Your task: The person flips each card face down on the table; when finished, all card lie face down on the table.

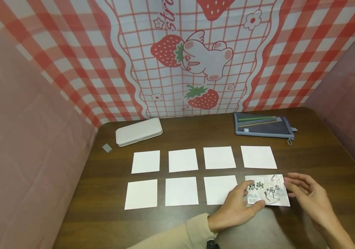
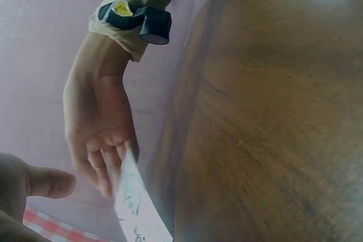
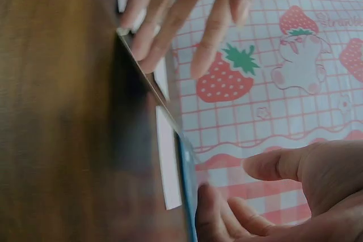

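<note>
A printed card [image 1: 272, 197] with black calligraphy lies at the right end of the near row of white cards, between my two hands. At its left side is my left hand [image 1: 235, 207], index fingertip near the upper left corner and thumb over the lower edge. From the right wrist view, the left fingers [image 3: 173, 18] look straight and spread along the card's edge. My right hand [image 1: 312, 195] is by the right edge, its fingertips right at the card. Its thumb [image 3: 275, 165] stands apart from its fingers there.
Several blank white cards, such as one at the near left [image 1: 141, 194], form two rows on the wooden table [image 1: 96, 218]. Behind them are a white case [image 1: 139, 131], a small grey block [image 1: 107, 148] and a mesh pouch [image 1: 263, 126] with pencils. A checked cloth [image 1: 127, 69] hangs behind.
</note>
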Motion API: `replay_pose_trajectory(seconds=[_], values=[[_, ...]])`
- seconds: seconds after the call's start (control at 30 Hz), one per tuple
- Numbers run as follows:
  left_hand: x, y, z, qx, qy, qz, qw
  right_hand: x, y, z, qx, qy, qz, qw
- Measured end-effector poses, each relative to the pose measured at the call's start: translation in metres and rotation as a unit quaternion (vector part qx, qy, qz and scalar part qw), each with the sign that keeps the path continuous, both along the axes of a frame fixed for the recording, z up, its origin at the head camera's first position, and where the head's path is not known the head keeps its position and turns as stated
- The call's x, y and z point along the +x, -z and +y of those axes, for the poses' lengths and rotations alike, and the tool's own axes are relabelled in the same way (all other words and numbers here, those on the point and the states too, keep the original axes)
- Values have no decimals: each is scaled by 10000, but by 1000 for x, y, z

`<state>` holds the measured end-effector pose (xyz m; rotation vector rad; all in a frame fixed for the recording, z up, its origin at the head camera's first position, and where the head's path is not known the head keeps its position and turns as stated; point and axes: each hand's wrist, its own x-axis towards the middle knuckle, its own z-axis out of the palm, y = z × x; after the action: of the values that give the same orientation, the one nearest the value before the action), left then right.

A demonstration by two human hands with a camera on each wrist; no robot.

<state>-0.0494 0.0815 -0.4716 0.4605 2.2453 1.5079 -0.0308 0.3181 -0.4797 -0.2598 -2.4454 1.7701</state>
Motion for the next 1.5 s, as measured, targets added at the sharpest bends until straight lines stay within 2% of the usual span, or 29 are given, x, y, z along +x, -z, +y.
replay_pose_trajectory(seconds=[0.13, 0.2, 0.27, 0.43, 0.53, 0.67, 0.83, 0.93, 1.03, 1.1, 1.23, 1.4, 1.5], values=[[0, -1, 1, 33, -55, 26, 10000, -3, -3, 0, -1068, -417, 434, 9925], [-1, -1, 2, 98, -75, -29, 9999, -5, -5, -2, -1348, -738, 531, 9867], [-2, -2, 3, 202, -94, -132, 9997, -5, -7, -6, -1373, -1002, 494, 9842], [-7, -4, 2, 572, -153, -398, 9975, -7, -7, -20, -751, -1327, 322, 9878], [-9, -5, 0, 886, -184, -452, 9949, -8, -5, -28, -39, -1288, 260, 9913], [-12, -5, -1, 1352, -240, -508, 9892, -8, -4, -39, 690, -1218, 221, 9899], [-14, -3, -1, 2196, -411, -952, 9701, -9, -3, -47, 1327, -1013, 233, 9857], [-15, -1, -3, 2590, -503, -1197, 9571, -9, -3, -47, 1662, -874, -146, 9821], [-16, -1, -6, 2689, -550, -1266, 9532, -10, -3, -46, 1784, -865, -627, 9782], [-17, -1, -8, 2622, -583, -1219, 9555, -11, -3, -44, 1770, -883, -862, 9764], [-20, 0, -11, 2337, -592, -995, 9654, -13, -2, -39, 1818, -813, -1142, 9733], [-23, 3, -13, 1858, -505, -217, 9810, -14, -1, -29, 2047, -466, -1110, 9714], [-24, 5, -14, 1546, -475, 235, 9866, -14, 1, -24, 2202, -292, -949, 9704]])
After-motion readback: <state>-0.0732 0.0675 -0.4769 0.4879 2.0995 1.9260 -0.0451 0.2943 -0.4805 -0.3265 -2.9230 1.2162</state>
